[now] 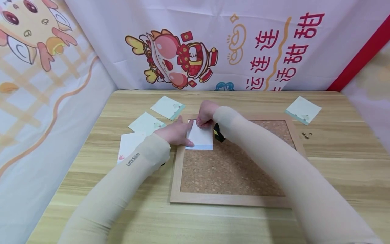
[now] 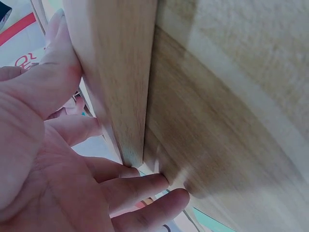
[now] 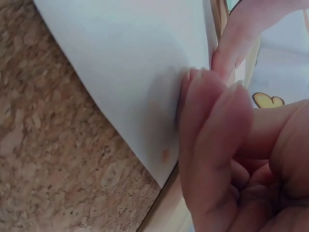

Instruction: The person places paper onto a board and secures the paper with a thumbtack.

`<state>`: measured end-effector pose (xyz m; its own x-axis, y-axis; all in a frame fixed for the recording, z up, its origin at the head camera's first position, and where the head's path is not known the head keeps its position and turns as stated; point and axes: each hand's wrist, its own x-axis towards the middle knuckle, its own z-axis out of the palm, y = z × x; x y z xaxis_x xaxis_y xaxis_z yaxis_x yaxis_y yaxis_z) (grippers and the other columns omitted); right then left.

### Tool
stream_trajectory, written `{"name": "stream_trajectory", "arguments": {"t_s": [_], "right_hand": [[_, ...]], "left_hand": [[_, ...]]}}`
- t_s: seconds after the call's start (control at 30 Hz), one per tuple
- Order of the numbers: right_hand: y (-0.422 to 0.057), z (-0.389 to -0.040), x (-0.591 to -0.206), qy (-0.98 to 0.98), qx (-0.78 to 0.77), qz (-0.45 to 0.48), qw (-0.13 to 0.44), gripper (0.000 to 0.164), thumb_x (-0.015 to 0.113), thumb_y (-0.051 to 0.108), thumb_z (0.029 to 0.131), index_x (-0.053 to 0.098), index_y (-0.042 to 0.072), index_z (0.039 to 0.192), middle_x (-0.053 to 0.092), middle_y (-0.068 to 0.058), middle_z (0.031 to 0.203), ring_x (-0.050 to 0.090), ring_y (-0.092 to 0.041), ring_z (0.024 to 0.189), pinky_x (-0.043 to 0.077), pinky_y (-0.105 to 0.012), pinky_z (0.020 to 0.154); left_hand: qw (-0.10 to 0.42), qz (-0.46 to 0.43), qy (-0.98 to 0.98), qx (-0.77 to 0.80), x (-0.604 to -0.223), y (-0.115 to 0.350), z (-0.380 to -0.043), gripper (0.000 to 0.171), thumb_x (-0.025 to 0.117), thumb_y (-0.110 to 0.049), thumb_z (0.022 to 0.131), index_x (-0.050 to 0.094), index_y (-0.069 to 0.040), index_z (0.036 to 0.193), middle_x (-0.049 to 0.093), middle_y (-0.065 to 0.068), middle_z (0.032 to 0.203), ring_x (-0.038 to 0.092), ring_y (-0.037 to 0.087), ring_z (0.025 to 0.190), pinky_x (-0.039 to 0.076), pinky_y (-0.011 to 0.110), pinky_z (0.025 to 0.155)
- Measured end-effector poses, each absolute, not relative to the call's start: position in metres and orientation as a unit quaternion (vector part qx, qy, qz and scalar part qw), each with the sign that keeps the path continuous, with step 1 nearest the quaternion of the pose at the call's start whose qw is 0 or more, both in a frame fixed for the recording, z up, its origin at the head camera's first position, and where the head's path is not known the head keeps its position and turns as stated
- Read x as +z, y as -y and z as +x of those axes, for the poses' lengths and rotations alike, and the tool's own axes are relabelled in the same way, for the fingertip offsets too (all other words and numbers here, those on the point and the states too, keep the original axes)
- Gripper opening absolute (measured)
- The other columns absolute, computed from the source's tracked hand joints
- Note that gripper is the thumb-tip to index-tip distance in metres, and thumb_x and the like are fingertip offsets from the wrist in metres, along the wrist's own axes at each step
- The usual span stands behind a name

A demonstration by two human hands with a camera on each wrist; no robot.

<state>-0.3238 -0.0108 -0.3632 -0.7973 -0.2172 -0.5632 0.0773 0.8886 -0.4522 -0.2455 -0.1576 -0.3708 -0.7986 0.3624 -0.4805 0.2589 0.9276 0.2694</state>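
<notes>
Right wrist alone shows an orange mark (image 3: 165, 154) on the note (image 3: 120, 77).

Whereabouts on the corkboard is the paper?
In the head view, the paper lies at the upper left of the corkboard, touched by the left hand.

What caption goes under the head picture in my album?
Left hand and right hand work at a white sheet on the corkboard.

Wood-grain table (image 1: 344, 149); white cartoon-printed cloth (image 1: 106, 37) behind; red strip (image 1: 359, 54) right.
</notes>
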Motion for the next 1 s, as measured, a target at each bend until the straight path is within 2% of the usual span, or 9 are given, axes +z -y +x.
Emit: {"name": "stream_trajectory", "arguments": {"t_s": [0.27, 0.57, 1.0], "right_hand": [[0.0127, -0.322, -0.3624, -0.914, -0.254, -0.011, 0.317, 0.009, 0.071, 0.01, 0.093, 0.074, 0.003, 0.087, 0.069, -0.01, 0.079, 0.064, -0.016, 0.058, 0.055, -0.024, 0.062], [0.0111, -0.3234, -0.3588, -0.903, -0.27, -0.011, 0.335, 0.006, 0.071, 0.007, 0.091, 0.073, 0.002, 0.091, 0.071, -0.013, 0.085, 0.065, -0.017, 0.06, 0.056, -0.026, 0.066], [0.0088, -0.3236, -0.3612, -0.9, -0.272, 0.002, 0.341, 0.007, 0.072, 0.008, 0.092, 0.074, 0.001, 0.089, 0.069, -0.013, 0.083, 0.066, -0.019, 0.062, 0.057, -0.028, 0.069]], "left_hand": [[0.272, 0.161, -0.944, 0.098, -0.3722, 0.1574, -0.2451, 0.098, 0.071, -0.049, 0.088, 0.014, -0.013, 0.16, -0.002, 0.034, 0.158, 0.016, 0.043, 0.146, 0.023, 0.051, 0.115], [0.268, 0.163, -0.944, 0.098, -0.3719, 0.1573, -0.2443, 0.098, 0.071, -0.048, 0.088, 0.014, -0.012, 0.16, -0.002, 0.035, 0.158, 0.017, 0.044, 0.145, 0.025, 0.052, 0.114], [0.273, 0.153, -0.944, 0.1, -0.3706, 0.1565, -0.2443, 0.099, 0.071, -0.048, 0.088, 0.013, -0.014, 0.16, -0.004, 0.033, 0.158, 0.015, 0.043, 0.146, 0.025, 0.052, 0.114]]}}
